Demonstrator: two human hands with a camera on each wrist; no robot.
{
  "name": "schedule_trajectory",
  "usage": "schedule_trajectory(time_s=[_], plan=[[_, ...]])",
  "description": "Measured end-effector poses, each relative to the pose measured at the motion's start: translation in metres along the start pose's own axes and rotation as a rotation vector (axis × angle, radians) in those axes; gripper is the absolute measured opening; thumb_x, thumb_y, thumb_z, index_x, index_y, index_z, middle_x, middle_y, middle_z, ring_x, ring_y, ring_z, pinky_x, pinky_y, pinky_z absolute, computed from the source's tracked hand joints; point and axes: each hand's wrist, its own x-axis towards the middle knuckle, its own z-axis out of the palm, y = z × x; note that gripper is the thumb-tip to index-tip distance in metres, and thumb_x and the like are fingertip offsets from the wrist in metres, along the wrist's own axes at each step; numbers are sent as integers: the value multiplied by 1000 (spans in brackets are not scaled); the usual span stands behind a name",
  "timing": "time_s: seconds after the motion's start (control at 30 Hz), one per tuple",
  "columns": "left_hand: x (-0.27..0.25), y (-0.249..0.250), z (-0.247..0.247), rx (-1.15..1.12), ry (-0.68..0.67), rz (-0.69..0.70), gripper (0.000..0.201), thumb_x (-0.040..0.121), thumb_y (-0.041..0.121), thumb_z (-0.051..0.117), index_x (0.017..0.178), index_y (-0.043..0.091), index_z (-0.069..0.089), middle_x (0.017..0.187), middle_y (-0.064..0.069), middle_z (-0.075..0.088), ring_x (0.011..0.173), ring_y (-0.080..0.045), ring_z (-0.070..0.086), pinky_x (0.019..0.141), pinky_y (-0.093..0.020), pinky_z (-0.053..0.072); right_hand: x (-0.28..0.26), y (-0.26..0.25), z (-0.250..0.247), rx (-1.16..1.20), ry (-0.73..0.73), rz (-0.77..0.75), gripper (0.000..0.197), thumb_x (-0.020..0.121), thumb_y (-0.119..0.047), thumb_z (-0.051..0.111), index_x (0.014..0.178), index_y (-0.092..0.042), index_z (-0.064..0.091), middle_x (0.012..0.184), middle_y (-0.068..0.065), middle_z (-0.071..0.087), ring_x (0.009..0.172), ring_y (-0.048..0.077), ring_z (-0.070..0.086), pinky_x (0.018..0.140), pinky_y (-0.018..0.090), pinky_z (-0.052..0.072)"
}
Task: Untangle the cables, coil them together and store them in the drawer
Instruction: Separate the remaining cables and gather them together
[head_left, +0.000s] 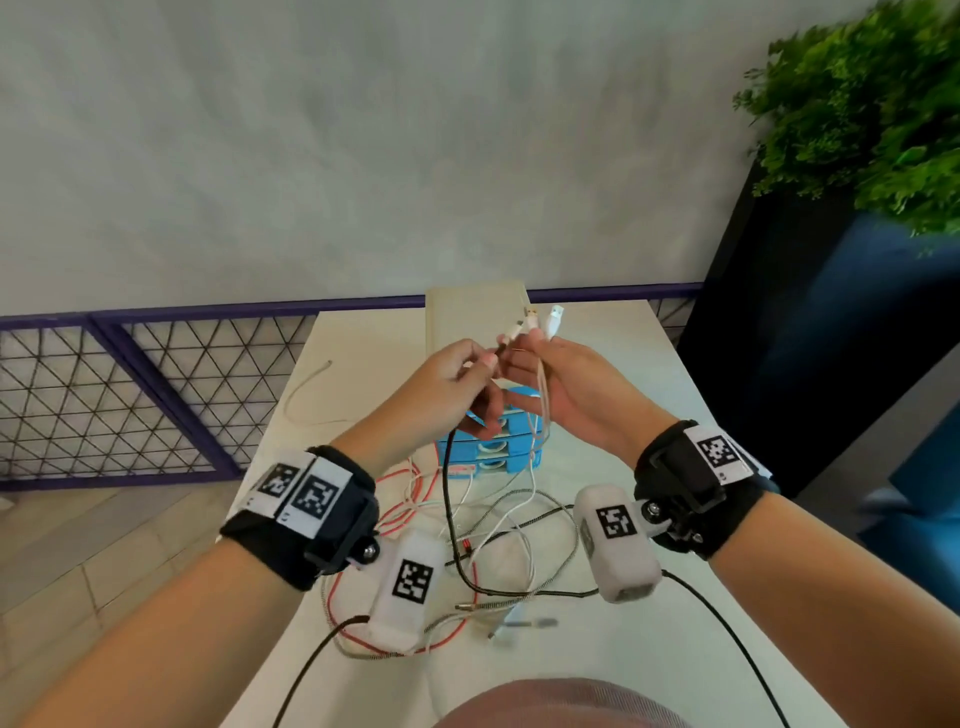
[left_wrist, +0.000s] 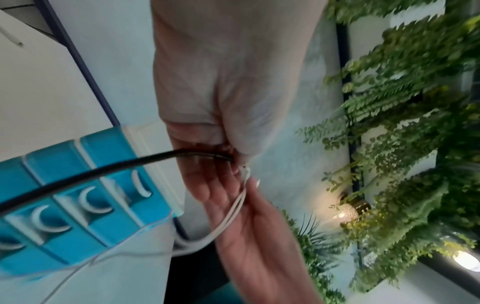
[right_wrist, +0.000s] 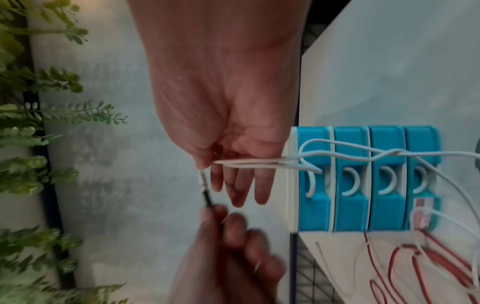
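White cables (head_left: 543, 395), plugs up, pinched in the right hand (head_left: 574, 395) above the blue drawer unit (head_left: 511, 460); the left hand (head_left: 441, 392) pinches a black cable (head_left: 445, 499) beside them (remaining cables tangled on the table (head_left: 649, 649)).

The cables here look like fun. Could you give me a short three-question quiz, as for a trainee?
1. True or false: the blue drawer unit has a drawer pulled open.
2. Which hand grips the black cable: A left, B right?
3. Fill in: the right hand holds ___ cables.

Key: 1 false, all look closed; 2 A, the left hand; 3 white.
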Motion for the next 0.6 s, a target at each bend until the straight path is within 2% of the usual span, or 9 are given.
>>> schedule_trajectory(time_s=[0.07,0.1,0.2,0.27,0.33,0.4,0.43,0.5,0.6], plan=[[3,-8,9,1,64,5,19,101,21,38,100,4,47,69,-13,60,51,-18,60,52,-30,56,0,1,12,-51,-17,-21,41,102,-31,41,119,4,57,112,23,63,81,33,66,73,40,57],[5,-12,13,30,119,24,20,100,23,42,102,4,48,75,-14,61,54,-18,62,53,-29,57,2,2,16,-111,9,-43,42,102,-32,42,115,5,57,109,24,62,79,35,64,74,41,55],[7,-22,22,258,261,79,28,94,40,50,101,13,49,88,-3,61,69,-8,61,59,-14,49,5,2,24,-155,140,-135,34,103,-26,42,103,3,59,116,21,66,106,28,67,96,44,51],[6,-27,25,240,128,43,38,93,52,45,111,18,47,97,6,61,86,-5,61,72,-13,45,4,-4,31,-39,127,-203,28,104,-24,38,97,-3,53,118,19,67,108,22,67,97,40,52],[4,-28,29,73,-73,52,43,91,56,46,111,19,53,101,6,67,100,-13,63,88,-27,48,1,-12,37,82,119,-227,27,105,-28,35,91,-9,48,105,17,70,92,23,72,85,34,58],[3,-25,31,25,-163,131,27,93,42,53,89,15,58,78,3,67,85,-19,65,81,-31,49,-2,-22,37,121,156,-226,29,104,-34,35,85,-15,45,74,6,63,53,15,62,52,26,54],[4,-25,31,57,-178,163,23,94,34,55,80,15,55,69,2,64,73,-18,60,72,-27,46,-2,-26,35,104,170,-227,30,104,-35,35,83,-16,45,63,0,50,41,9,45,39,20,41],[8,-33,28,192,-192,187,26,95,28,55,73,14,48,62,1,56,61,-13,52,61,-22,39,0,-36,29,81,182,-238,33,104,-35,34,79,-18,44,55,-5,32,37,6,23,34,16,20],[14,-60,14,392,-173,97,25,95,30,52,85,7,51,62,0,57,54,-6,55,57,-17,43,0,-50,17,16,250,-297,32,104,-34,35,77,-19,44,51,-8,29,37,5,19,33,16,17]])
